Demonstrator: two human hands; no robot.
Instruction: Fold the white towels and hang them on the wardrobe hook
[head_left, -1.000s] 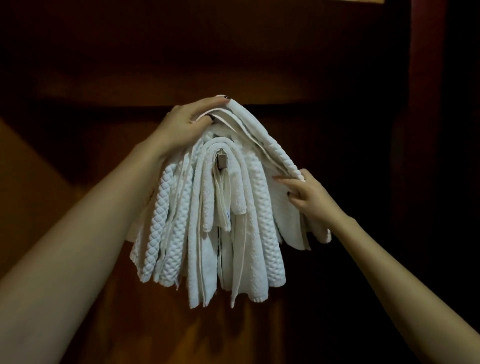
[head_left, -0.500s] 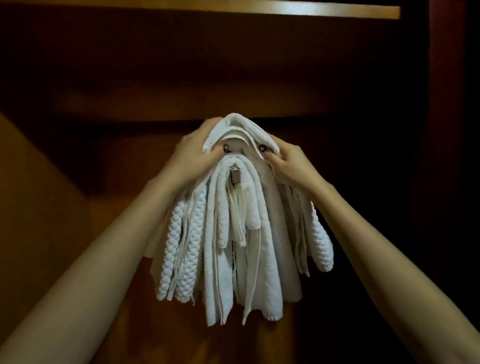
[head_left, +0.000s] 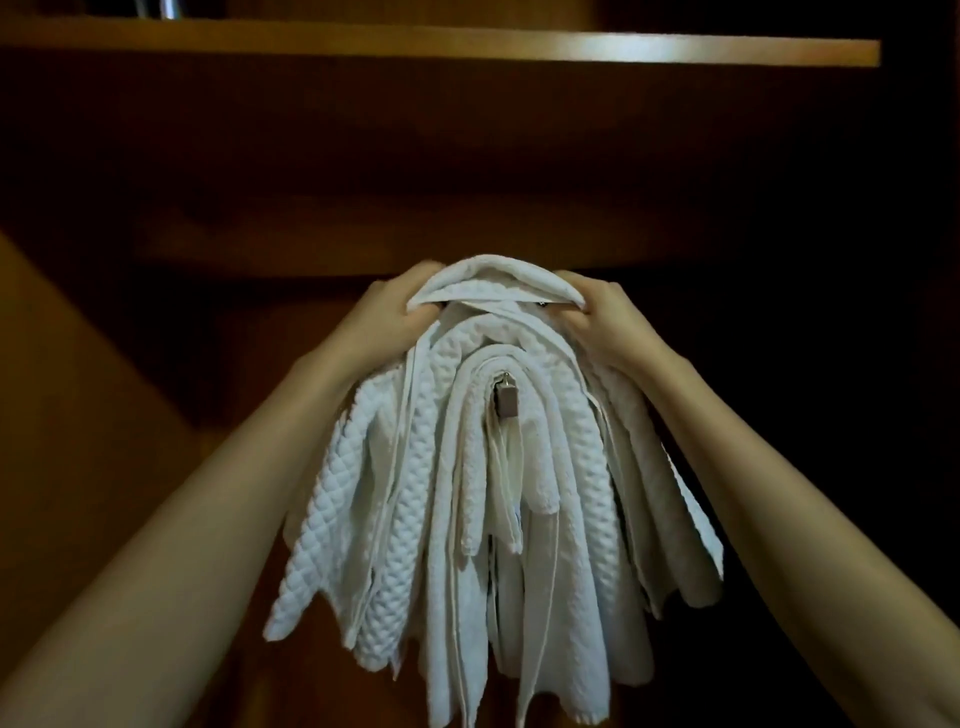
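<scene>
- The topmost white quilted towel (head_left: 493, 278) lies as a folded arch over the crown of a bundle of white textured towels (head_left: 519, 493). The bundle hangs against the dark brown wooden wardrobe back (head_left: 467, 171).
- The fold's front edge faces the camera and gapes slightly.
- The left hand (head_left: 387, 317) pinches the left end of that fold with its fingers curled under the edge. The right hand (head_left: 605, 322) pinches the right end the same way. Each grip is closed on the top towel, with the bundle between them.
- A small grey metal hook piece (head_left: 506, 402) shows in the bundle's middle, under the inner folds.
- The lower ends hang free at uneven lengths. Dark open space lies to the right and a slanting brown wooden side panel (head_left: 78, 415) to the left.
- A light brown wooden shelf edge (head_left: 467, 47) runs above, well apart.
- There are two hands and one metal piece. The towels are layered too tightly to count.
</scene>
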